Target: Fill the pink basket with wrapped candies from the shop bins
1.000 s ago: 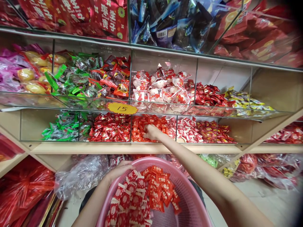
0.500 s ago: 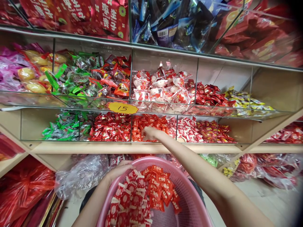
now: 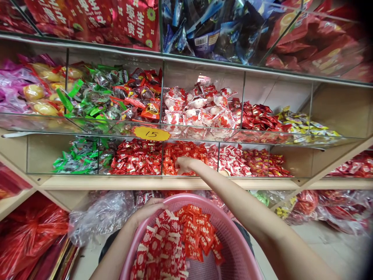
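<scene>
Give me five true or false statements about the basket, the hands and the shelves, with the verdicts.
1. The left hand is on the basket's rim. True.
2. The right hand is inside the basket. False: the right hand is at the shelf packets.
3. In the basket, white-and-red candies lie left of orange packets. True.
4. The yellow tag reads 50. False: it reads 15.
5. The blue packs are above the yellow tag. True.

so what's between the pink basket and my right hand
In the head view, the pale wooden shelf edge crosses between the pink basket and your right hand, with a thin glass edge just above the wood.
</scene>
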Demonstrator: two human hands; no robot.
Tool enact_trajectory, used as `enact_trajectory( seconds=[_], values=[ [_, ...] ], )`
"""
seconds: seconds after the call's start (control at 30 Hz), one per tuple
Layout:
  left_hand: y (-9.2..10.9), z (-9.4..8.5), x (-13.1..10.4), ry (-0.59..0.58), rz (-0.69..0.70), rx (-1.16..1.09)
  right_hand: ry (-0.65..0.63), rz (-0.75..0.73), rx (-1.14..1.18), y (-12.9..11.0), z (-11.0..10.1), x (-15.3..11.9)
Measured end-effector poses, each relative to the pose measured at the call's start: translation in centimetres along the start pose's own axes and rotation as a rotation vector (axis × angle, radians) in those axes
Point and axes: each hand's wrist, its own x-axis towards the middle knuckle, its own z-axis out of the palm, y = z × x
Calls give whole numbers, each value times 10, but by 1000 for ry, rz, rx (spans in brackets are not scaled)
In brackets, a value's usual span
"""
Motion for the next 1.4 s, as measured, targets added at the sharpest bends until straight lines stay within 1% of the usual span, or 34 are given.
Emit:
enact_trajectory(
  seconds=[0.1,0.3,0.43,0.57,0.7,0.77,0.9,0.93,1.0,1.1,1.17,1.23,1.33,1.4],
  values=[
    [0,0,0,-9,9,-8,-11,27,-15,-3,-1,-1],
    [-2,-1,2,-3,-7,-2,13,81,-40,-3,1,1],
    [-2,0,1,-10,-6,-9,-10,51,-33,2,2,2],
    [3,1,-2,9,16,30,-42,22,-29,7,1,2],
    [9,3,-5,63,-14,62,-14,-4,-30,10,3,5],
    [10,3,-6,76,-22,54,27,-22,-23,11,5,6],
    [12,4,-7,12,-28,19,136,-46,-2,17,3,-1],
    [13,4,-7,13,-35,25,173,-49,12,19,2,-6],
    [16,4,-9,57,-55,64,276,-82,63,23,-2,-20],
    [20,5,-10,95,-78,116,451,-176,180,26,-2,-52],
    [21,5,-10,75,-81,119,530,-214,259,25,7,-78],
    [20,5,-10,56,-79,108,551,-212,331,22,25,-102],
    [19,4,-9,33,-61,92,480,-145,440,18,65,-131],
    [18,4,-9,25,-45,99,443,-55,457,17,95,-143]
  ],
)
